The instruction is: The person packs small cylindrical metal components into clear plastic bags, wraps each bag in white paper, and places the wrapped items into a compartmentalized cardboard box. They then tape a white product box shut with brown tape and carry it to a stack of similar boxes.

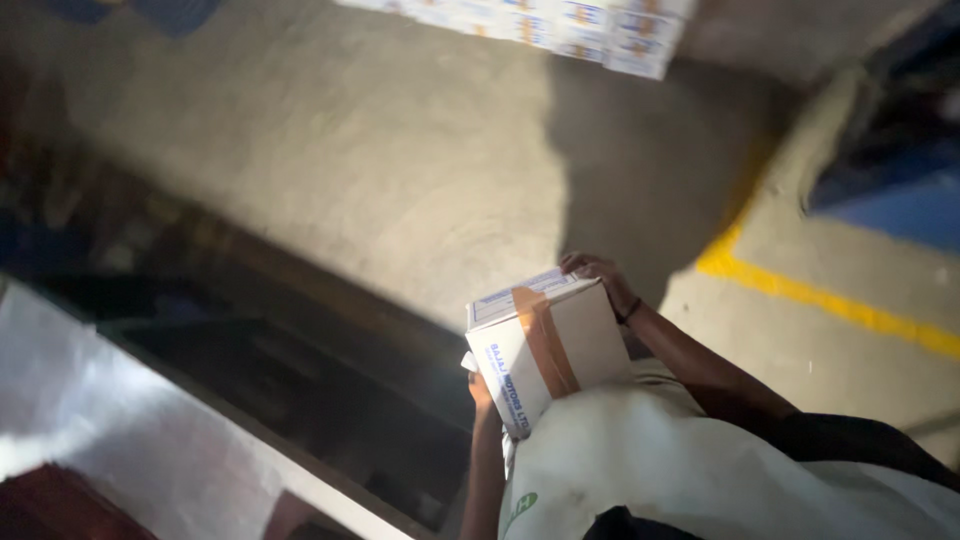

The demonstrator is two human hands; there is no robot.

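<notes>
Both hands are on a small white cardboard box (545, 345) with a brown tape strip, carried tight against the chest, above the grey concrete floor (400, 170). The right hand (598, 272) curls its fingers over the far top corner, closed on the box. The left hand (482, 392) props the near lower edge, mostly hidden behind the box. A yellow floor line (830, 300) runs to the right; a stack of white cartons (560, 25) sits well ahead.
</notes>
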